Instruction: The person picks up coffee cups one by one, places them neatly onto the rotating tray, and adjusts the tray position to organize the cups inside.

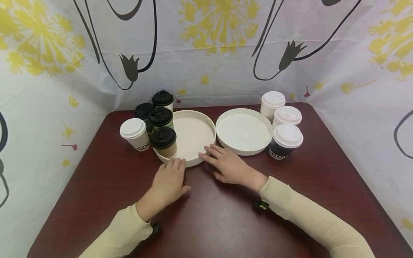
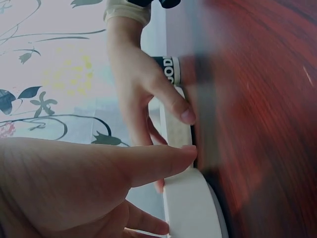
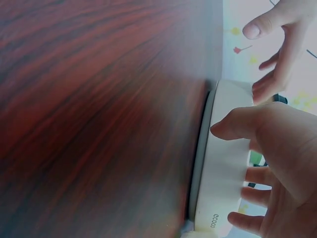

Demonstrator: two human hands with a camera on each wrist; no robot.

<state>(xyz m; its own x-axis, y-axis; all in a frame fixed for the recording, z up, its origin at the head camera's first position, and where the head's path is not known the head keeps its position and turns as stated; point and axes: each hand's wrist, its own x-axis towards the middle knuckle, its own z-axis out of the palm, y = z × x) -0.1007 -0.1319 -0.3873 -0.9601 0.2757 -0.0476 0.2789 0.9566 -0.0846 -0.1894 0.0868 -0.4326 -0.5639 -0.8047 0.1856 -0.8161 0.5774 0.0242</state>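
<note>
Two round cream trays stand side by side, the left tray (image 1: 196, 134) touching or nearly touching the right tray (image 1: 244, 130). My left hand (image 1: 169, 181) lies at the left tray's front rim, fingertips on the edge and thumb spread to the side. My right hand (image 1: 230, 165) reaches to that tray's front right rim with fingers extended. In the right wrist view, its thumb (image 3: 235, 124) is by the tray's outer wall (image 3: 225, 163). A brown cup with a black lid (image 1: 164, 141) stands inside the left tray near my left fingers, beside another black-lidded cup (image 1: 160, 117).
More black-lidded cups (image 1: 162, 98) cluster at the back left. A white cup (image 1: 134, 134) tilts in view left of the tray. At the right tray's right side stand two white cups (image 1: 272, 104) (image 1: 287, 116) and a dark white-lidded cup (image 1: 286, 141). A patterned cloth (image 1: 206, 71) borders the table.
</note>
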